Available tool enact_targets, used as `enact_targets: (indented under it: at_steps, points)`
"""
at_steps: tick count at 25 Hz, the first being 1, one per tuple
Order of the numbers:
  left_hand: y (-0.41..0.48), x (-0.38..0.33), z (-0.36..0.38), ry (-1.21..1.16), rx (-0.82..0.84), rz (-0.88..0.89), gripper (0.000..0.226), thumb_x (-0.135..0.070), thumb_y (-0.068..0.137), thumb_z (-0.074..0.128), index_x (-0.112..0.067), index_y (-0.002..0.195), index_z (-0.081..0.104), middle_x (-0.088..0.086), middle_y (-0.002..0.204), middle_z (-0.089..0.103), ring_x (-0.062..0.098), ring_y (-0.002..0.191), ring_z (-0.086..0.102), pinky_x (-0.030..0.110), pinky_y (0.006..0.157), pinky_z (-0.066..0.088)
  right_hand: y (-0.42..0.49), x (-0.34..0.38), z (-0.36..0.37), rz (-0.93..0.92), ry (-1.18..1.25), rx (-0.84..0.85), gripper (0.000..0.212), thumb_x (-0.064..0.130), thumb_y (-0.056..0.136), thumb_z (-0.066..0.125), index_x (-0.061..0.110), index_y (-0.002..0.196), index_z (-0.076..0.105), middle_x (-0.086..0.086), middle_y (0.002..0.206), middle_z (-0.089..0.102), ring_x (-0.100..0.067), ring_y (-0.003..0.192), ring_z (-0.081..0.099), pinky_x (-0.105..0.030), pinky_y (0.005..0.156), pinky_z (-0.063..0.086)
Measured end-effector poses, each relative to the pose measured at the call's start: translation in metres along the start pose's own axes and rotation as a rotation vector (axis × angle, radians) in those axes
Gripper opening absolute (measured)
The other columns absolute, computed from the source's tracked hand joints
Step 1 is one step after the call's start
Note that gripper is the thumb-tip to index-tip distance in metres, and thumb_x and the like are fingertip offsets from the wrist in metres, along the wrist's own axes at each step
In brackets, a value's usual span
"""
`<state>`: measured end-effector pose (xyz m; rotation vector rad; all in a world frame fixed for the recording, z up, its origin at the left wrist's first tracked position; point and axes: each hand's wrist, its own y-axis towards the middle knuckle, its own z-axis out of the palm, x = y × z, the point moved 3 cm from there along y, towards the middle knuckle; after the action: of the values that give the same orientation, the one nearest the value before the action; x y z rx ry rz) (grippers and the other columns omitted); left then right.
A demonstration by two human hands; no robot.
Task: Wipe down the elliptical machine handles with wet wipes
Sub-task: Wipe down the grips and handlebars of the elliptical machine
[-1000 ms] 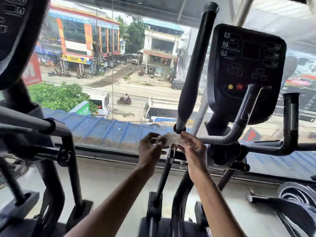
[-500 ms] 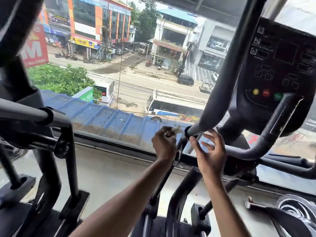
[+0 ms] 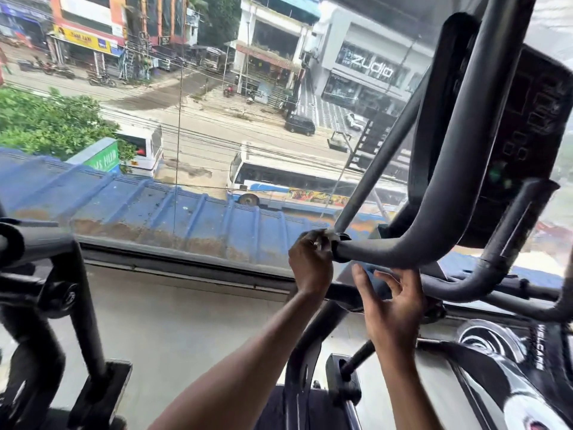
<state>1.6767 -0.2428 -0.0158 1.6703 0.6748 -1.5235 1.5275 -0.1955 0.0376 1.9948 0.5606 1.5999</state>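
The left grip point(image 3: 310, 263) pinches the wipe point(image 3: 325, 235) at the 9 o'clock end of the handle point(image 3: 387, 252), the right grip point(image 3: 392, 308) hovers empty and loose-fingered at its 6 o'clock: best wrap the wipe round and slide along.

We see the dark padded handle point(image 3: 387, 254) run level, then bend steeply upward. The white wet wipe point(image 3: 326, 236) sits bunched at its left end.

left grip point(image 3: 310, 265): fingers curled, pinching wet wipe point(image 3: 324, 236) at near end of handle point(image 3: 403, 251)
right grip point(image 3: 392, 308): fingers loose & spread, just below handle, holds nothing
console point(image 3: 527, 135): upper rt, behind handle
window point(image 3: 201, 135): street w/ bus point(image 3: 294, 181) outside
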Motion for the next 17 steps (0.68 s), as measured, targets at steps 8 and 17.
enact_targets:
  at_steps: [8, 17]
  points:
    - [-0.029, 0.005, -0.017, -0.123, 0.269, 0.369, 0.028, -0.014, 0.101, 0.059, -0.018, 0.124, 0.073, -0.004, 0.115, 0.078, 0.010, 0.106, 0.073, 0.022, 0.089, 0.056, -0.005, 0.006, 0.002, -0.028, -0.053, -0.011, 0.038, 0.045, 0.077, 0.081, 0.034, 0.109, 0.063, 0.011, 0.103, 0.071, -0.017, 0.094, 0.067, -0.041, 0.090, 0.055]
    - [-0.032, -0.011, -0.022, -0.116, 0.324, 0.346, 0.031, -0.010, 0.103, 0.055, -0.015, 0.130, 0.071, 0.004, 0.117, 0.077, 0.015, 0.106, 0.073, 0.010, 0.083, 0.048, -0.004, 0.011, 0.001, -0.040, -0.148, -0.032, 0.035, 0.050, 0.078, 0.082, 0.038, 0.107, 0.065, 0.005, 0.107, 0.074, -0.019, 0.099, 0.070, -0.048, 0.092, 0.056]
